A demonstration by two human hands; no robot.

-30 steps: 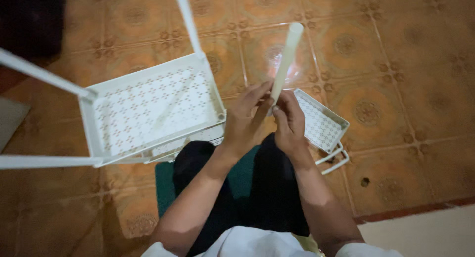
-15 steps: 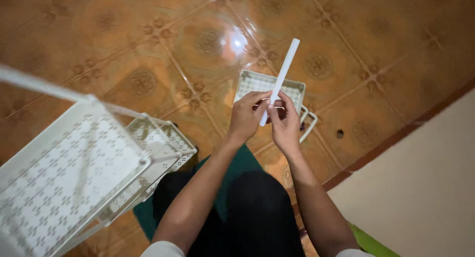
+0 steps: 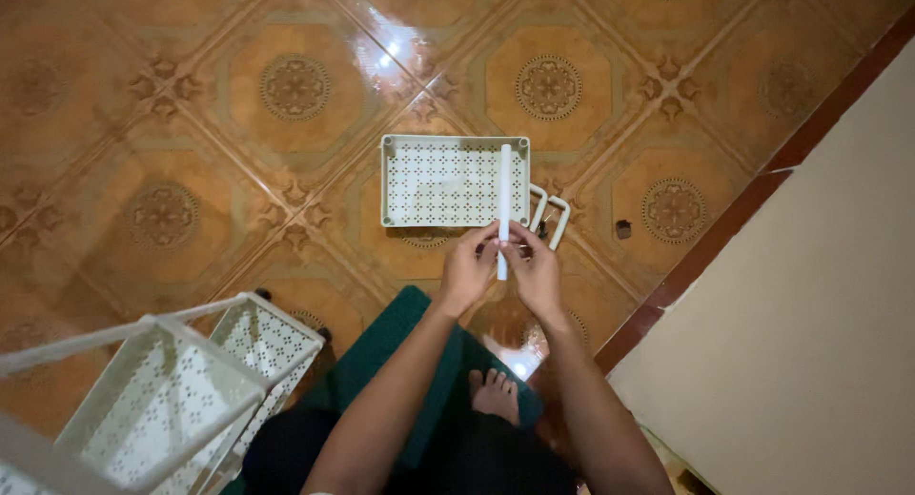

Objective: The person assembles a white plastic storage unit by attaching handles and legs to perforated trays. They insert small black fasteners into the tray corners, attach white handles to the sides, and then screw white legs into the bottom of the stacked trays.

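Both of my hands hold one thin white tube (image 3: 504, 195) upright in front of me. My left hand (image 3: 469, 266) grips its lower part from the left, and my right hand (image 3: 536, 269) grips it from the right. Behind the tube a white perforated tray (image 3: 438, 182) lies flat on the tiled floor. Two white U-shaped handles (image 3: 551, 213) lie just right of that tray. A partly built white rack (image 3: 181, 390) of perforated shelves and posts stands at the lower left.
The floor (image 3: 286, 95) is orange patterned tile with a bright light reflection. A cream wall base (image 3: 820, 295) with a dark red border runs along the right. A small dark object (image 3: 623, 229) lies near the border. My bare foot (image 3: 496, 395) rests on a green mat (image 3: 400, 352).
The view has swung: the rack has shifted to the lower left and the flat tray now lies straight ahead. The tube stands more upright, still held in both hands.
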